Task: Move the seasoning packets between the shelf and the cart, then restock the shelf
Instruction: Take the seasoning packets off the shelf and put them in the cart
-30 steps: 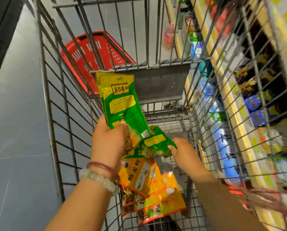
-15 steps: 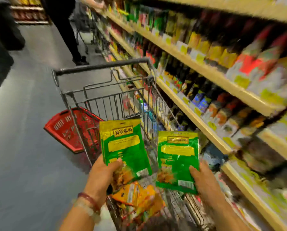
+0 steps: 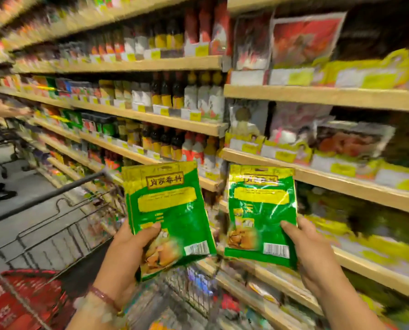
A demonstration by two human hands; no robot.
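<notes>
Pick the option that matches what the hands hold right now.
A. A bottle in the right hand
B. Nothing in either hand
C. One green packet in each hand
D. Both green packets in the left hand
C: the left hand grips one green seasoning packet, and the right hand grips another green packet.

Packed shelves (image 3: 317,94) ahead; cart (image 3: 56,225) blocks low left.

Two glossy green-and-yellow plastic seasoning packets are being held upright, side by side, at lower centre of the frame: left packet (image 3: 166,215) tilting slightly, right packet (image 3: 260,214) nearly straight. Wooden multi-tier shelf (image 3: 329,184) is filling the right; grey wire cart (image 3: 63,225) is sitting lower left.
</notes>
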